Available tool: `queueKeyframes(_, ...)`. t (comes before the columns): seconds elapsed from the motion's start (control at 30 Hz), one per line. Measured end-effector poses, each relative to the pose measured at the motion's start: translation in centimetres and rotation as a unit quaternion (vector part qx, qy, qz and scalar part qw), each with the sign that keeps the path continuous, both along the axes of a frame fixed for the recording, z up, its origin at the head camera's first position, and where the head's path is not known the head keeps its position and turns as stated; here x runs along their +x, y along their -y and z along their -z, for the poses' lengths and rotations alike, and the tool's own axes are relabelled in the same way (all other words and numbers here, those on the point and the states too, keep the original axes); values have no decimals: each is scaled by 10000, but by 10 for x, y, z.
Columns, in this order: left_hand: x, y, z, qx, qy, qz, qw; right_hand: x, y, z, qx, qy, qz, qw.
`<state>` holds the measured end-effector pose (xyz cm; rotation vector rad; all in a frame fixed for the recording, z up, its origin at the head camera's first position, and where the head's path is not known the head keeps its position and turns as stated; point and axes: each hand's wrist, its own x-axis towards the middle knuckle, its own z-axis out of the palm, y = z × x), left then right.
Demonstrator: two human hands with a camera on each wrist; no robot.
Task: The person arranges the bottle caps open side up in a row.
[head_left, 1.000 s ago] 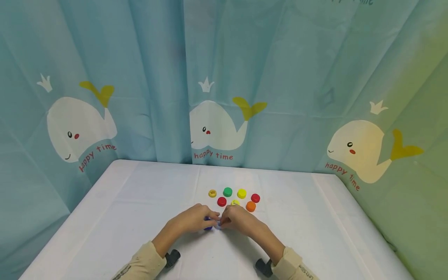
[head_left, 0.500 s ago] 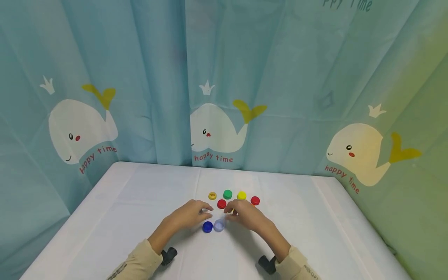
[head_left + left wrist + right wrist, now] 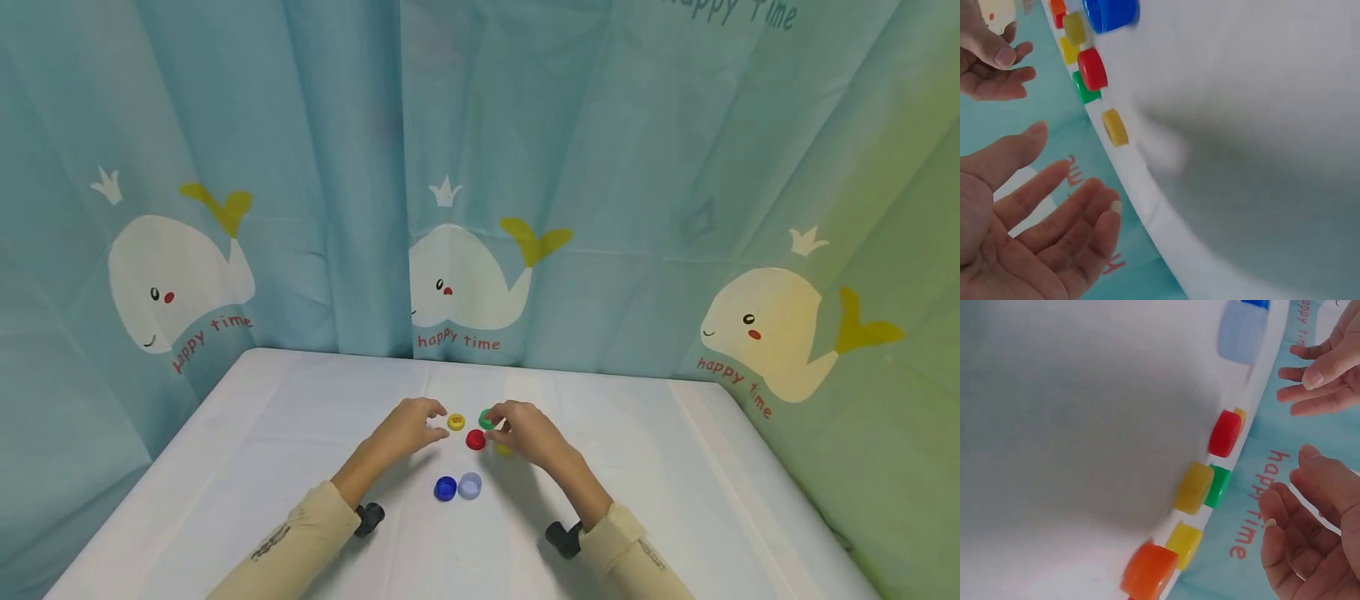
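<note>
As two hands point(image 3: 406, 427) point(image 3: 530, 433) hover, nine caps point(image 3: 476, 440) (apparently) lie nearby.

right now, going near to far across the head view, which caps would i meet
Blue cap and clear cap side by side → red cap → gold cap and green cap, roughly level. I leave out the yellow cap, partly hidden by the right hand.

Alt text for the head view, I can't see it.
Left hand and right hand hover, holding nothing, over a white table: the left beside a gold cap, the right partly hiding a green cap. A blue cap and a pale cap lie nearer the camera.
</note>
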<state>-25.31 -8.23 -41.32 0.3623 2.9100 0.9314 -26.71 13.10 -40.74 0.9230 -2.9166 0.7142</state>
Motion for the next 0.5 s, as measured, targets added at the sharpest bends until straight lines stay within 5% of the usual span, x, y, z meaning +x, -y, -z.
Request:
queueKeyframes(0.27, -18, -1, -8, -250, -191, -176, 9994, -17, 11, -3, 91, 105, 197, 9997)
queueKeyframes(0.5, -33, -2, -3, -173, -76, -268, 9995, -34, 21, 1, 201, 75, 124, 9997)
